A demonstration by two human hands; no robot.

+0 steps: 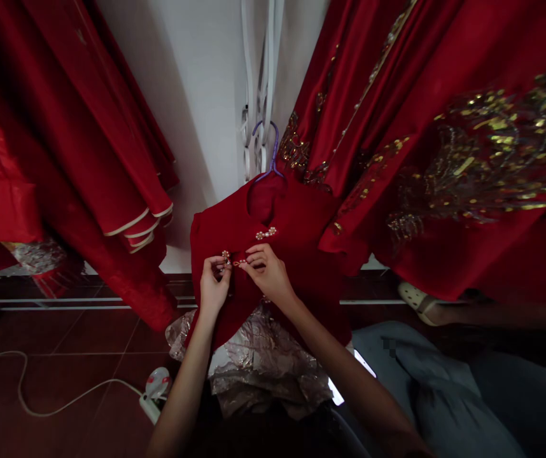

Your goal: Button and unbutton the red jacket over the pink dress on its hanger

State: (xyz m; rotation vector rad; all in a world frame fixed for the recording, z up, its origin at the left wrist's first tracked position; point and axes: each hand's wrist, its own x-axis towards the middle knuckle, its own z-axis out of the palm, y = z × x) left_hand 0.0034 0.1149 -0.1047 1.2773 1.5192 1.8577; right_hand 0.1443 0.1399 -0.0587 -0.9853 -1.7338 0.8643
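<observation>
A red top [301, 254] hangs in front of me on a purple hanger [273, 146]. Below its neckline sits a beaded, flower-shaped clasp [266, 233] that is fastened. My left hand [214, 283] pinches the left half of a second beaded clasp [226, 256] at the top's front opening. Opposite it, my right hand [268, 270] closes thumb and finger on the other half, which ends in a small orange loop [236, 263]. The two halves look apart, with a narrow gap between my fingertips. Shiny, pale patterned fabric [258, 350] shows beneath the top's lower edge.
Red garments [111, 140] hang at left, and sequinned red ones [483, 140] at right. White straps [268, 63] run down to the hanger. A power strip [150, 407] with a cord lies on the tiled floor. A lit phone [364, 364] and a clog-wearing foot [420, 302] are at right.
</observation>
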